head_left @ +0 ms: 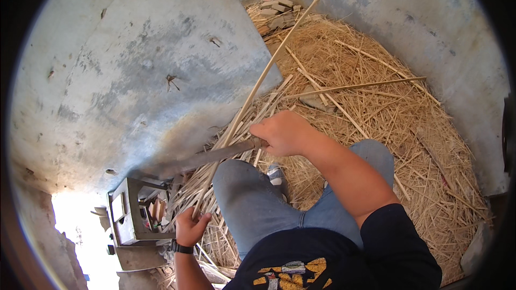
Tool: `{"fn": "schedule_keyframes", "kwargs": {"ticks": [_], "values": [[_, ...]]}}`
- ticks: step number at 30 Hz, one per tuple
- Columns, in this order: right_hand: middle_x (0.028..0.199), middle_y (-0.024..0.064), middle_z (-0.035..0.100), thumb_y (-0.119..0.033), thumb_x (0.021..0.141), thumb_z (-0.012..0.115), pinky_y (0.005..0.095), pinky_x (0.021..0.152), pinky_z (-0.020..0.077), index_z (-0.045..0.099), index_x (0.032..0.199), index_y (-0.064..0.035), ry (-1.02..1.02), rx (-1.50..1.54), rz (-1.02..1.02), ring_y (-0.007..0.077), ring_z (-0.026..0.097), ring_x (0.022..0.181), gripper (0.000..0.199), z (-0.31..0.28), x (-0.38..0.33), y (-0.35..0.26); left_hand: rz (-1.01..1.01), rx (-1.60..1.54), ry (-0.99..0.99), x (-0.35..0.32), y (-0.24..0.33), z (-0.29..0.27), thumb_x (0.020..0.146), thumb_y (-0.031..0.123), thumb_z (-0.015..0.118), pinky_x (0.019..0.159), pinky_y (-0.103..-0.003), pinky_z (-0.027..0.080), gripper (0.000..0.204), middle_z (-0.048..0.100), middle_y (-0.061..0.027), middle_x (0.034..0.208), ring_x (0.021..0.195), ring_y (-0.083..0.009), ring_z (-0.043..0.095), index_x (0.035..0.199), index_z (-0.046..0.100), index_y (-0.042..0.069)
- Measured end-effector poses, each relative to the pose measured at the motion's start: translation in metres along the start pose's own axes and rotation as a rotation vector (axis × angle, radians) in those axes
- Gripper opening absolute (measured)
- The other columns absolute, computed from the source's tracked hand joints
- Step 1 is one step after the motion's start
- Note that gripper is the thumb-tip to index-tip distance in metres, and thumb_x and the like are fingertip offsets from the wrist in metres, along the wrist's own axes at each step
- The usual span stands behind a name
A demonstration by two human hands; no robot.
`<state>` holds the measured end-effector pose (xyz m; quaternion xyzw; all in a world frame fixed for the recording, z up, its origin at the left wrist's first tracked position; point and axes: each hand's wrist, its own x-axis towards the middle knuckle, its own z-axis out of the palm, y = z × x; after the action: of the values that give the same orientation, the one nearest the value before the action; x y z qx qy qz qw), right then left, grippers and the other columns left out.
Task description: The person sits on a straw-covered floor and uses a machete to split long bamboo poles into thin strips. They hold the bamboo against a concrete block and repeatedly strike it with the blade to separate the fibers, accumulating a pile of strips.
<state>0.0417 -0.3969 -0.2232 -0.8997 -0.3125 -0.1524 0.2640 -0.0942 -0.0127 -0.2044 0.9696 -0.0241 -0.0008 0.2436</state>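
My right hand (285,133) is closed around the handle of a long-bladed knife (201,159), whose blade points left and blurs towards its tip. In my left hand (191,227), low on the left, is the near end of a long, pale bamboo strip (269,65). The strip slants up and away to the right, past my right hand. Blade and strip cross in the picture near my knee; whether they touch, I cannot tell. Many loose bamboo strips (194,187) lie in a heap beside my left leg.
Shavings and straw-like splinters (424,145) cover the floor, with longer strips (371,83) across them. Grey walls (134,70) stand close at left and right. A small wooden cabinet (128,223) holding odds and ends is at lower left. Bricks (279,7) are stacked at the far end.
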Motion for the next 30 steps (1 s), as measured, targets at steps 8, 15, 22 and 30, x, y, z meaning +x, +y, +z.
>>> {"fn": "schedule_keyframes", "kwargs": {"ticks": [8, 15, 22, 30], "values": [[0.093, 0.0173, 0.072, -0.037, 0.09, 0.073, 0.0422, 0.077, 0.056, 0.066, 0.105, -0.0032, 0.175, 0.288, 0.464, 0.0307, 0.072, 0.084, 0.038, -0.014, -0.008, 0.055, 0.032, -0.107, -0.095, 0.031, 0.026, 0.017, 0.081, 0.036, 0.086, 0.051, -0.03, 0.039, 0.044, 0.052, -0.002, 0.057, 0.053, -0.0115, 0.046, 0.075, 0.056, 0.005], [0.088, 0.009, 0.074, -0.024, 0.084, 0.074, 0.0433, 0.075, 0.057, 0.066, 0.098, -0.0109, -0.125, 0.064, 0.09, 0.0301, 0.072, 0.08, 0.021, 0.005, 0.0, -0.011, 0.024, -0.193, -0.257, 0.064, 0.066, 0.023, 0.084, 0.036, 0.085, 0.054, -0.026, 0.038, 0.043, 0.049, 0.0032, 0.062, 0.059, -0.0072, 0.043, 0.077, 0.054, 0.005], [0.082, 0.0127, 0.072, -0.021, 0.083, 0.073, 0.0451, 0.07, 0.0561, 0.065, 0.092, -0.01, 0.093, 0.314, 0.409, 0.0334, 0.071, 0.078, 0.016, -0.011, -0.001, 0.032, 0.06, -0.307, -0.195, 0.067, 0.058, 0.013, 0.084, 0.037, 0.085, 0.054, -0.026, 0.036, 0.048, 0.047, 0.0044, 0.064, 0.061, -0.0079, 0.041, 0.072, 0.047, 0.01], [0.078, 0.0116, 0.067, -0.018, 0.078, 0.074, 0.0473, 0.068, 0.0539, 0.061, 0.092, -0.0107, 0.093, 0.047, 0.098, 0.0347, 0.068, 0.076, 0.021, 0.019, 0.002, -0.013, -0.243, -0.743, -0.671, 0.074, 0.068, 0.012, 0.088, 0.032, 0.082, 0.047, -0.025, 0.031, 0.042, 0.044, 0.0063, 0.064, 0.053, -0.005, 0.039, 0.079, 0.044, 0.016]]}}
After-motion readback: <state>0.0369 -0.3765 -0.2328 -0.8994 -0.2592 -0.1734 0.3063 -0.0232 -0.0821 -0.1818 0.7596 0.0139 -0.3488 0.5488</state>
